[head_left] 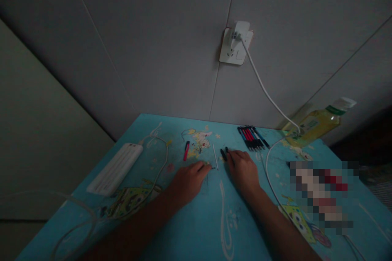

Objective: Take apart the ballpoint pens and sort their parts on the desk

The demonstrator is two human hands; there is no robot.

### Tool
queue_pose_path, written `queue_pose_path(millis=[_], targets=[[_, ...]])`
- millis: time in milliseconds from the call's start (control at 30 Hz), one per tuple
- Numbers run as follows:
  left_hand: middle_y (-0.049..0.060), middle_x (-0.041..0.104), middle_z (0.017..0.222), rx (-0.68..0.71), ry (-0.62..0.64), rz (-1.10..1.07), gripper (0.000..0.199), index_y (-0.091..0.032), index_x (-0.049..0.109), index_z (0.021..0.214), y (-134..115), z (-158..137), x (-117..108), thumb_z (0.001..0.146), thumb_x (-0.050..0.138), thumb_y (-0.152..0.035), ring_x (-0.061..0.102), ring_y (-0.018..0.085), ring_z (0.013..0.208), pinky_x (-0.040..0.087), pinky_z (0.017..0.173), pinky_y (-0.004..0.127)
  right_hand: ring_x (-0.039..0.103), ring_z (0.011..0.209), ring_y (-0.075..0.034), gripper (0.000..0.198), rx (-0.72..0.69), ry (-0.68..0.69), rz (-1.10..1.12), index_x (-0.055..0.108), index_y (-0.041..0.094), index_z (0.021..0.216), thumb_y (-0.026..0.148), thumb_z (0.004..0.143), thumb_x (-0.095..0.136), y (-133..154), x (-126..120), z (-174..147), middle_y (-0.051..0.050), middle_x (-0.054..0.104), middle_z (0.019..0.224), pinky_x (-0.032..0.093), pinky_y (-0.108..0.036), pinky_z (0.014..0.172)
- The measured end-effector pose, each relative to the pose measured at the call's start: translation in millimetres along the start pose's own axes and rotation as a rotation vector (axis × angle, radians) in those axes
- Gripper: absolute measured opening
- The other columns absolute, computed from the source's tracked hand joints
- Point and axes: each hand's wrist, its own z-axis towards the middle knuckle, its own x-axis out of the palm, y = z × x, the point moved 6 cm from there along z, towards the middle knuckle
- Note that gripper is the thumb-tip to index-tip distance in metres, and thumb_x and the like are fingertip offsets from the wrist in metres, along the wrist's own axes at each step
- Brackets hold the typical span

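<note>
Both my hands rest on a blue cartoon-printed table. My left hand lies knuckles up, its fingertips pinching a small dark part by a thin white refill. My right hand lies flat with its fingertips on two short black pen pieces. A red pen piece lies to the left of the refill, apart from both hands.
A bundle of red, blue and black pens lies at the back. A white power bank with a cable sits left. A green-capped bottle lies at the back right. A wall socket feeds a white cable across the table.
</note>
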Motion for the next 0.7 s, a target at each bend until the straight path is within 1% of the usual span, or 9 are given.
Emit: queue_pose_path(millis=[133,267,400,467,533,600,700], targets=[[0.004,0.065,0.101,-0.008,-0.005,0.041,0.043,-0.026,0.054,0.129,1.4,0.0,0.5,0.09,0.047,-0.009,0.065,0.019,0.074,0.051,0.06,0.03,0.058,0.093,-0.024,0.029,-0.073,0.027,0.16,0.068,0.018,0.111,0.029,0.099,0.044,10.2,-8.0,-3.7,-0.012,0.068,0.103,0.045,-0.04,0.089],[0.004,0.065,0.101,-0.01,-0.007,0.067,0.047,-0.027,0.051,0.133,2.1,0.2,1.4,0.091,0.044,-0.007,0.064,0.018,0.071,0.051,0.059,0.029,0.058,0.099,-0.024,0.028,-0.157,0.083,0.357,0.065,0.019,0.116,0.03,0.098,0.048,28.2,-9.5,-11.3,-0.011,0.067,0.105,0.045,-0.041,0.093],[0.003,0.064,0.101,-0.029,0.017,0.09,0.049,-0.029,0.047,0.136,2.3,0.1,2.2,0.092,0.043,-0.009,0.065,0.018,0.073,0.052,0.062,0.029,0.059,0.095,-0.022,0.022,-0.187,0.143,0.436,0.067,0.02,0.105,0.029,0.098,0.048,37.8,-3.0,-15.5,-0.008,0.067,0.099,0.047,-0.039,0.09],[0.003,0.064,0.104,-0.04,0.032,0.086,0.05,-0.029,0.046,0.138,3.1,0.4,2.1,0.092,0.043,-0.01,0.065,0.018,0.076,0.053,0.064,0.029,0.059,0.092,-0.021,0.021,-0.192,0.151,0.444,0.067,0.02,0.099,0.029,0.098,0.048,37.7,-1.2,-15.3,-0.007,0.066,0.095,0.047,-0.037,0.088],[0.004,0.064,0.109,-0.079,0.044,0.082,0.051,-0.028,0.046,0.138,7.4,1.1,1.4,0.091,0.043,-0.009,0.066,0.018,0.08,0.053,0.067,0.029,0.06,0.091,-0.021,0.02,-0.173,0.137,0.429,0.066,0.02,0.097,0.029,0.098,0.048,35.5,-1.6,-13.0,-0.007,0.066,0.093,0.047,-0.035,0.086],[0.006,0.064,0.115,-0.168,0.045,0.087,0.051,-0.028,0.047,0.137,17.0,1.8,-0.4,0.09,0.043,-0.008,0.067,0.019,0.083,0.053,0.068,0.029,0.06,0.089,-0.021,0.02,-0.122,0.106,0.369,0.066,0.019,0.095,0.029,0.098,0.048,33.4,-2.6,-7.9,-0.008,0.066,0.092,0.046,-0.034,0.084],[0.008,0.058,0.129,-0.322,0.008,0.08,0.048,-0.026,0.048,0.135,35.4,2.0,-5.7,0.092,0.039,-0.007,0.067,0.02,0.09,0.051,0.071,0.029,0.06,0.087,-0.021,0.022,-0.062,0.089,0.194,0.066,0.019,0.092,0.029,0.098,0.048,40.0,1.7,5.0,-0.008,0.066,0.09,0.045,-0.032,0.082]])
